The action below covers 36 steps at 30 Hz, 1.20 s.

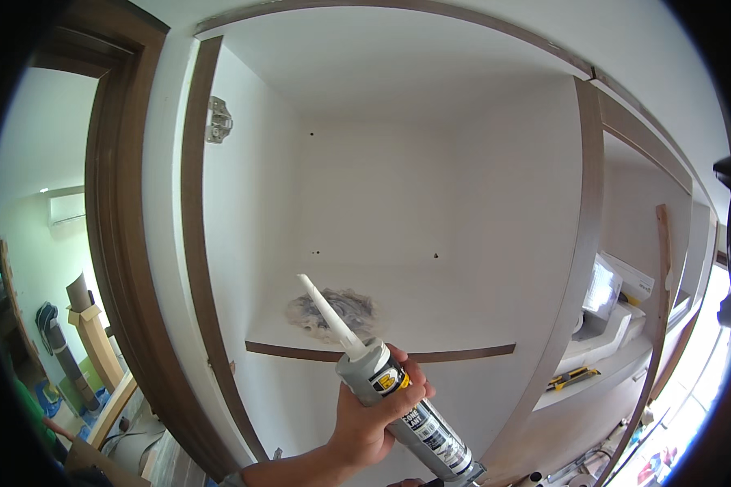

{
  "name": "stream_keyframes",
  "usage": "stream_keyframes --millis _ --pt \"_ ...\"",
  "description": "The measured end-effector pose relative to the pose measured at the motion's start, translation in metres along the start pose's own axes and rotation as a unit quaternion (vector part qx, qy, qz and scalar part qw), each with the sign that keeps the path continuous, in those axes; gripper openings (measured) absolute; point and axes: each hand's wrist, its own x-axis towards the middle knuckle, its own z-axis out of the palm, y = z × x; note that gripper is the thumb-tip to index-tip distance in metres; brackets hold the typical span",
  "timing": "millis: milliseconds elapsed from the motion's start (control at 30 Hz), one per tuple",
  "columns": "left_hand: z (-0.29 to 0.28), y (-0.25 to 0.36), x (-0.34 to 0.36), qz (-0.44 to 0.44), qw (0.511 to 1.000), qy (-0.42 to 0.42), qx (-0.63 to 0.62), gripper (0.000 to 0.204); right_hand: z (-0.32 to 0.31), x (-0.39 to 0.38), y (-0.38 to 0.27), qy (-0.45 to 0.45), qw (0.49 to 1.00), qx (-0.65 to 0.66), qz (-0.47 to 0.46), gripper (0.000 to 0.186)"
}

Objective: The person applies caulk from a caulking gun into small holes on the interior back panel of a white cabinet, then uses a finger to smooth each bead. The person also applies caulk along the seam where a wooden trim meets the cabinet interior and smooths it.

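Observation:
My left hand [375, 418] is closed around a grey sealant cartridge [434, 442], its thumb across the label. From the cartridge's upper end a long white nozzle [326, 312] slants up and left. The nozzle overlaps, in view, a dark grey smudged patch [361, 307] on the cabinet's white floor; whether its tip touches anything I cannot tell. At the cartridge's lower end shows the metal end of a caulking gun [477, 472]. Just a sliver of my right hand [406, 483] appears at the bottom edge, fingers bent against the gun's dark part; the rest is cut off.
A white cabinet interior [374, 187] with brown edging surrounds the work, with a metal hinge [218, 120] on its left side. Right of it, a shelf holds a yellow-and-black utility knife [574, 378]. A dark door frame [122, 203] stands left, with a green-sleeved person [34, 422] beyond.

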Motion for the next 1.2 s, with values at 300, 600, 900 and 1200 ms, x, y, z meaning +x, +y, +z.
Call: stream_keyframes --millis 300,600,900,1200 --pt "0.002 -0.01 -0.009 -0.003 0.998 -0.016 -0.053 0.041 0.007 -0.022 -0.008 0.113 0.993 -0.046 -0.004 0.033" --pt "0.011 -0.026 -0.012 -0.029 0.997 -0.025 -0.071 0.039 0.013 -0.044 -0.008 0.199 0.977 -0.066 -0.026 0.039" --pt "0.004 -0.035 -0.014 -0.057 0.996 -0.016 -0.065 0.04 0.028 -0.041 -0.015 0.185 0.978 -0.099 -0.02 0.043" --pt "-0.01 -0.036 -0.024 -0.05 0.998 0.032 -0.024 0.042 -0.009 -0.062 0.003 0.162 0.987 -0.018 -0.009 0.045"
